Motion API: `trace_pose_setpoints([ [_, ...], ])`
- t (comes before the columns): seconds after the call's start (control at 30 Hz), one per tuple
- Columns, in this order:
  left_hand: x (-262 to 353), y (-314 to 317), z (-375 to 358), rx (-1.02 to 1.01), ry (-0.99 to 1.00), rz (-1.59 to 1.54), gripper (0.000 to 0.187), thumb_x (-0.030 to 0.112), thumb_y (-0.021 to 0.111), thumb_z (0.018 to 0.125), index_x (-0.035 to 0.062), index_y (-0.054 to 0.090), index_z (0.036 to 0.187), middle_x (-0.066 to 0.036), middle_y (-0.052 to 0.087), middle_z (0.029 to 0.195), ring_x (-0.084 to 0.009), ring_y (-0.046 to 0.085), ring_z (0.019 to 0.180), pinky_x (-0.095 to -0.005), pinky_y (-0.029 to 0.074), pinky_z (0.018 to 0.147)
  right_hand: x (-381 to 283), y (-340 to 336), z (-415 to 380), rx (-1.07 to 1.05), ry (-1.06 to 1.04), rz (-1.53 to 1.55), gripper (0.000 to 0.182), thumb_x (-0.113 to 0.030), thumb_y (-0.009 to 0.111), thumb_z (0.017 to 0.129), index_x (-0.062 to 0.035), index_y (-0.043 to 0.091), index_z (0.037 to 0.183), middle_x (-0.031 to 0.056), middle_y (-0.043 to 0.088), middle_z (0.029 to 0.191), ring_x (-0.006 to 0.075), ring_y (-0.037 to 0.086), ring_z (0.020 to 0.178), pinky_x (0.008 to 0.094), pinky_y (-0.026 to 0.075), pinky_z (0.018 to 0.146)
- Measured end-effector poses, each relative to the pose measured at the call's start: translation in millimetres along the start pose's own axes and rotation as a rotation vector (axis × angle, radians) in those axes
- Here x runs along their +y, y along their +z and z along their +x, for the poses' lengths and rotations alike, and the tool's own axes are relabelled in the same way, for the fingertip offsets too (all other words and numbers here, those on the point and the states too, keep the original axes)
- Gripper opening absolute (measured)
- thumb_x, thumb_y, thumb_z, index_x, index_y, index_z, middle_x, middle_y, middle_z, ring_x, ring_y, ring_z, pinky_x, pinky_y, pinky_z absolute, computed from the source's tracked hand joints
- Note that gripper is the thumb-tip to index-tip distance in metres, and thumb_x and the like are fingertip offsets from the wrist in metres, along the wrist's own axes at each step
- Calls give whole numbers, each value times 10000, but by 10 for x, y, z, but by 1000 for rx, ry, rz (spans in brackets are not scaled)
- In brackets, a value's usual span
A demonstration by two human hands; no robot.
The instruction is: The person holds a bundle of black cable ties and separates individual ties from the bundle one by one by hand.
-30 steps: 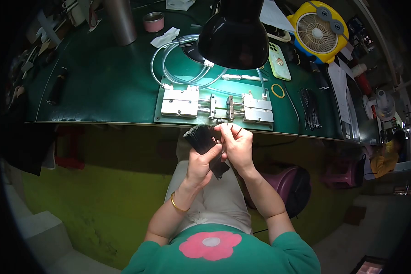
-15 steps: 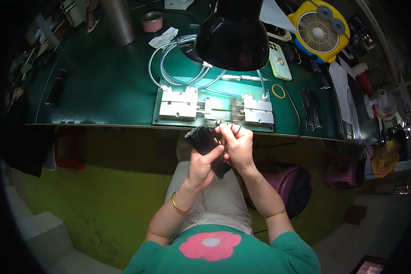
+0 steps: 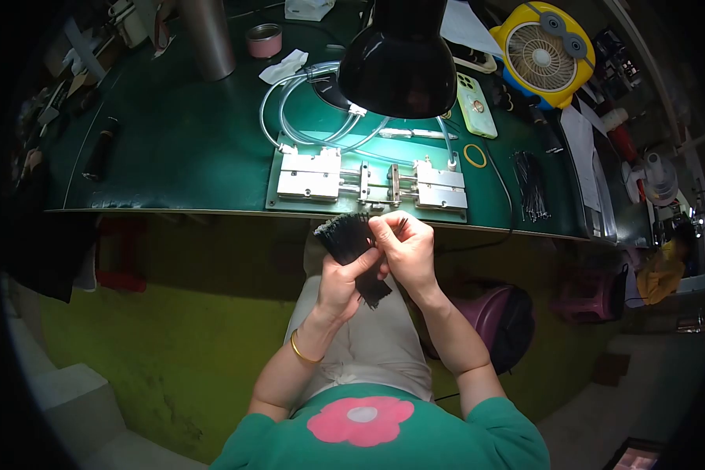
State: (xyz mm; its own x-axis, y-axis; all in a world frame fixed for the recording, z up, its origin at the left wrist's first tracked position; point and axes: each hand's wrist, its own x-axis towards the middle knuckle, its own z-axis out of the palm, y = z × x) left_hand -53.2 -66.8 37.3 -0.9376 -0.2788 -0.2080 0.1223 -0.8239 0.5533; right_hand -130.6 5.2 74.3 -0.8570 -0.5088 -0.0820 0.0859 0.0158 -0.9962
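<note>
My left hand (image 3: 343, 286) is closed round a thick bundle of short black wires (image 3: 346, 237), held slanted over my lap just before the table edge. My right hand (image 3: 406, 249) pinches beside the bundle's upper end, and thin black wire tips (image 3: 402, 225) poke out by its fingers. Just beyond both hands, a metal clamping fixture (image 3: 309, 174) with two silver blocks is mounted on a plate. Its two middle jaws (image 3: 394, 184) stand apart on rods, with a gap between them.
Clear air tubing (image 3: 270, 110) coils behind the fixture under a black lamp (image 3: 399, 74). To the right lie a yellow rubber band (image 3: 475, 155), a phone (image 3: 476, 106), another black wire bundle (image 3: 531, 186) and a yellow fan (image 3: 542, 55). A purple stool (image 3: 486, 317) stands below.
The fixture's middle parts, blurred by motion before, are now still and apart. My right fingers have shifted slightly; the wire tips now point out to the right of them.
</note>
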Motion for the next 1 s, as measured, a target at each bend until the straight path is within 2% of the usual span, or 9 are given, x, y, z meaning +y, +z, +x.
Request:
trace_pose_setpoints([
  [0.3,19,-7,-12,16,-66,-45,123,51,553,818,9,538,932,-57,563,766,-142,554,655,-246,445,568,-1,-3,-28,-5,42,21,150,-122,566,836,16,599,786,-9,496,499,31,424,348,176,338,305],
  [0.57,-78,-65,7,-26,-22,-26,105,56,542,830,10,534,924,-54,565,779,-134,558,665,-250,458,601,37,-9,6,63,61,11,183,-136,528,853,15,602,784,-16,471,478,29,394,337,179,316,298],
  [1.0,-63,-24,71,13,9,4,111,43,547,826,10,535,931,-48,568,797,-129,564,668,-248,461,601,31,-7,80,88,110,71,210,-156,532,847,18,606,755,-23,475,461,18,374,335,181,278,305],
])
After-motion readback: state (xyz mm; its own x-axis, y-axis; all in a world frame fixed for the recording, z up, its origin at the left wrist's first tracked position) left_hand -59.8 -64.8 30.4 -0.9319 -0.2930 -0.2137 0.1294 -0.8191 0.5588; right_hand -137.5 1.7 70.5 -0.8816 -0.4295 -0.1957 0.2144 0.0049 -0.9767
